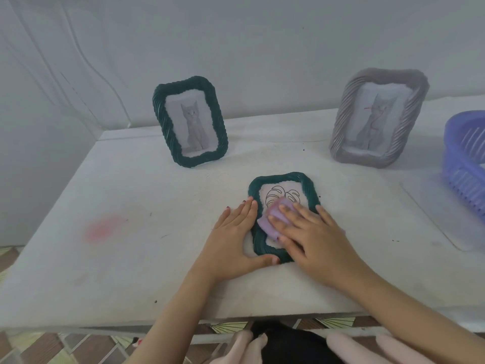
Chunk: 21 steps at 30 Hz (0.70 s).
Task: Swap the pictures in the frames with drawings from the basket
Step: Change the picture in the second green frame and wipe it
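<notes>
Flat on the table (131, 206), the green frame (283, 177) holds its leaf drawing (275, 195). My left hand (233, 232), fingers spread, braces the rim; my right hand (312, 232) presses a purple cloth (270, 222), fingers straight. Light, even strokes.

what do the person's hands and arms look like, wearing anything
No sleeves, watch, bracelets or rings show; both arms are bare to the picture's edge. The left hand has nails that look dark-painted; the right hand has paler-looking nails.

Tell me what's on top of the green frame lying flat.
A lilac cloth under the right hand, over a leaf drawing; the left hand touches the frame's edge. The drawing's lower part is covered.
</notes>
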{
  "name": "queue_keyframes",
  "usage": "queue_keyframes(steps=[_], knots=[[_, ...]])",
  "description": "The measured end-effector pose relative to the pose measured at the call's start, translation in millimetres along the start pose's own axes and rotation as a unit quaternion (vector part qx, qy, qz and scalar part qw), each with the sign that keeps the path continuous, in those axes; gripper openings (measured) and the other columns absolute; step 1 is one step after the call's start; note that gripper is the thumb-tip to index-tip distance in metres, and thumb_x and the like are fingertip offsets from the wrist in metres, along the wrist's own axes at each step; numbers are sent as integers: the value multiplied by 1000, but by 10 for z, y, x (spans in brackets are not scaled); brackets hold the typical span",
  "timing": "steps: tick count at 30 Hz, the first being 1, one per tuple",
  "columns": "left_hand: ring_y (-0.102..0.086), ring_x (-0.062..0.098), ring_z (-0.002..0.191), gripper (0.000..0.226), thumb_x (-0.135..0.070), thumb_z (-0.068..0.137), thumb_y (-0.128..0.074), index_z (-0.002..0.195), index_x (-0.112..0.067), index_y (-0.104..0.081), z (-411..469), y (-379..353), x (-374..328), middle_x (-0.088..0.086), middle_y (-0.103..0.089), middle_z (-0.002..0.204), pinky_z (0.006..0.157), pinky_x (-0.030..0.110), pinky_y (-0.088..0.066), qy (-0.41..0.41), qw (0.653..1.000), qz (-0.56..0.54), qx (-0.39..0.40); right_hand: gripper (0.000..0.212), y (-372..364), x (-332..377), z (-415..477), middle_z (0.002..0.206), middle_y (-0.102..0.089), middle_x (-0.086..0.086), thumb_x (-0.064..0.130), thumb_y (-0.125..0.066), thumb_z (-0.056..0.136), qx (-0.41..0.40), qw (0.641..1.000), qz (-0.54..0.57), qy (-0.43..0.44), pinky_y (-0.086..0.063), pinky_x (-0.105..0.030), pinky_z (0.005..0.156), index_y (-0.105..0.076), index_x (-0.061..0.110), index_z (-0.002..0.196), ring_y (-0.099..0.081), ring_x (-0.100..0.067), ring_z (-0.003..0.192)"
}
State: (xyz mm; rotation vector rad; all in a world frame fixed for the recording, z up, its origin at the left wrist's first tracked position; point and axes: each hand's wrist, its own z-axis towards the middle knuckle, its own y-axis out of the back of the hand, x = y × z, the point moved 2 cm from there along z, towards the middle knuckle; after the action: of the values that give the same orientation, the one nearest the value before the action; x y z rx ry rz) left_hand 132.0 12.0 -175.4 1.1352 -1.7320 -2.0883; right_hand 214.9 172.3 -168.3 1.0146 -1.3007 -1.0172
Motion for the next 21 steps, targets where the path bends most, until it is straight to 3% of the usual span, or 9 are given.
queue_keyframes(steps=[3,9,16,21], knots=[[8,-4,139,113,-82,62,-43,147,-23,2,6,-1,5,-15,10,150,116,26,7,-4,1000,2,11,63,70,-152,326,155,-14,11,54,0,84,-3,999,-21,-24,-2,-45,115,-22,41,143,-9,-14,144],[9,-3,139,112,-83,62,-38,147,-23,2,2,-5,2,-15,11,149,115,24,9,-5,1000,7,6,60,47,-155,505,155,-16,9,50,-9,87,11,999,-39,18,-6,-39,115,-16,37,146,-9,-14,144],[5,-2,141,116,-86,58,-36,147,-22,2,5,-19,27,-15,11,149,115,23,8,0,1000,12,-2,46,82,-134,-255,146,-27,19,46,-23,93,27,995,38,88,-10,-31,112,-35,42,137,-14,-1,138],[9,-1,141,114,-84,60,-34,147,-22,6,-8,-3,12,-15,15,149,114,24,12,-4,1000,13,10,39,259,-383,44,147,-23,24,40,-30,98,28,999,27,36,12,-36,113,-33,44,137,-10,4,138]])
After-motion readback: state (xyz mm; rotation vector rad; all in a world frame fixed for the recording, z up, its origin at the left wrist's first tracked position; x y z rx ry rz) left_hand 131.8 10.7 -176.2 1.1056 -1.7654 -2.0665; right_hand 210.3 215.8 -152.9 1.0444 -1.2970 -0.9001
